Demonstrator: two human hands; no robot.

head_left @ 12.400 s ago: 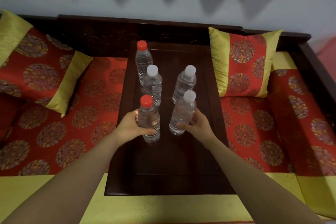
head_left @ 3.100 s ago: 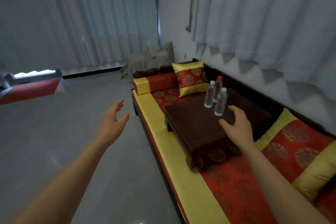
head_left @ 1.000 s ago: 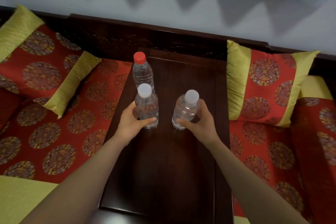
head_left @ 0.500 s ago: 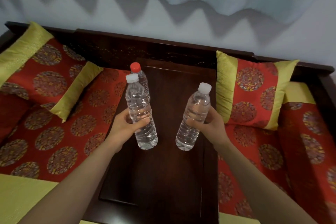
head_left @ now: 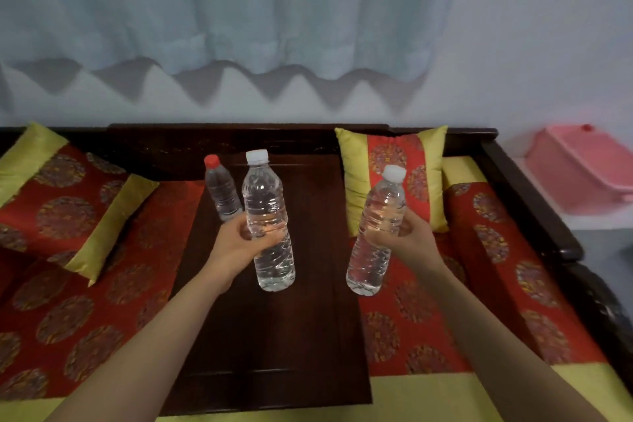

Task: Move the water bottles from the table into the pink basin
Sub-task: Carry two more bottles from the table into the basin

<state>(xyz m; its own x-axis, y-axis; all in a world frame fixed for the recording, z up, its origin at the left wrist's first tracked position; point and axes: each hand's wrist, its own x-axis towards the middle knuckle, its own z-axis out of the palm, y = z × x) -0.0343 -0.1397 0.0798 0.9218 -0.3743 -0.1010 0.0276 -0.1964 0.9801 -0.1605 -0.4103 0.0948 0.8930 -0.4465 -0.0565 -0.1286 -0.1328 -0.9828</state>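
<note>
Now | left hand (head_left: pixel 239 243): fingers wrapped round a white-capped bottle (head_left: pixel 269 226), lifted off the surface (head_left: pixel 274 336) for carrying | right hand (head_left: pixel 407 240): fingers wrapped round another bottle (head_left: pixel 378 233) | red-capped bottle (head_left: pixel 221 190) left standing behind left fingers | pink basin (head_left: pixel 579 175) seen far right of right fingers.

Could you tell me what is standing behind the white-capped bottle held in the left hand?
A red-capped bottle stands on the dark table behind the white-capped bottle. Its base is hidden by the left hand.
</note>
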